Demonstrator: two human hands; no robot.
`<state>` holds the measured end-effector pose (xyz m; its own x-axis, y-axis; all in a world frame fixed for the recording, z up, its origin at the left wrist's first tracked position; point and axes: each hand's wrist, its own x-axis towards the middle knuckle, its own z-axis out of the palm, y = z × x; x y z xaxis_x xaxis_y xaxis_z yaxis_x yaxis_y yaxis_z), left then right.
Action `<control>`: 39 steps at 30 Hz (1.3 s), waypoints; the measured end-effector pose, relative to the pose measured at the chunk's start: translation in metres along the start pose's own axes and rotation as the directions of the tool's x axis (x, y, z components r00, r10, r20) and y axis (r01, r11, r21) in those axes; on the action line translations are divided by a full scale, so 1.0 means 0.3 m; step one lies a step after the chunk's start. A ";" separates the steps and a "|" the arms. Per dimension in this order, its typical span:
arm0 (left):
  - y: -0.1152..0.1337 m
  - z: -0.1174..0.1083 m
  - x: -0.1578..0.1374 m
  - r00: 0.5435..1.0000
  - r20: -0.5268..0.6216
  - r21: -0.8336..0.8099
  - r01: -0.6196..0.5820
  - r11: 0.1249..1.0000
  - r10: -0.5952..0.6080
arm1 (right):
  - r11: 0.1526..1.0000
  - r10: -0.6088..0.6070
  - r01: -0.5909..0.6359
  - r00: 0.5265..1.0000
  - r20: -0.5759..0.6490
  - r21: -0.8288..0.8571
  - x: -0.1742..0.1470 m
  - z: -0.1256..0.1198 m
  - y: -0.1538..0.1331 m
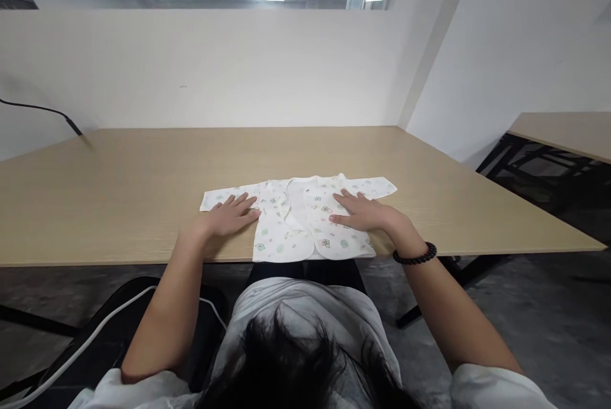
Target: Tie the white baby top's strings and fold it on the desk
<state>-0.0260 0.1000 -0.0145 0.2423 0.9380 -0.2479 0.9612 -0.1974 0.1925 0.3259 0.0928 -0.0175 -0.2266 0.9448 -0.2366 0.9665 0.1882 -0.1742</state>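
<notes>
A small white baby shirt with a sparse coloured print lies spread on the table, its front parted at the neck and both sleeves stretched out sideways. Its lower hem reaches the table's front edge. My left hand rests with fingers spread on the left sleeve and the side of the body, holding nothing. On the other side, my right hand lies flat with fingers apart over the shirt's right half, below the right sleeve. A black beaded bracelet circles my right wrist.
The wooden table runs back to a white wall with a window above. A black cable hangs at the far left. Another table stands at the right. Beside my left arm, a white cord crosses a black chair.
</notes>
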 end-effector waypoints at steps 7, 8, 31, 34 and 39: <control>0.191 -0.135 0.148 0.931 -0.129 0.041 -0.339 0.940 0.341 | 0.995 -0.099 0.099 0.993 -0.060 -0.008 0.144 -0.166 -0.129; 0.224 -0.143 0.186 0.912 -0.091 0.009 -0.401 0.916 0.400 | 0.994 -0.105 0.105 0.993 -0.046 0.000 0.186 -0.181 -0.153; 0.203 -0.100 0.339 0.876 -0.160 -0.353 -0.482 0.802 0.456 | 0.680 -0.500 0.541 0.836 -0.227 0.495 0.353 -0.075 -0.108; 0.229 -0.074 0.346 0.878 -0.298 -0.406 -0.472 0.783 0.374 | 0.671 -0.483 0.538 0.839 -0.249 0.511 0.357 -0.078 -0.100; 0.242 -0.019 0.365 0.898 -0.283 -0.516 -0.438 0.736 0.336 | 0.677 -0.466 0.516 0.853 -0.237 0.525 0.364 -0.081 -0.069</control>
<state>0.0696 0.1902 -0.0221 0.5034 0.8569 0.1106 0.5340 -0.4092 0.7399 0.2840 0.1985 -0.0166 -0.6148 0.7815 0.1059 0.4745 0.4739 -0.7418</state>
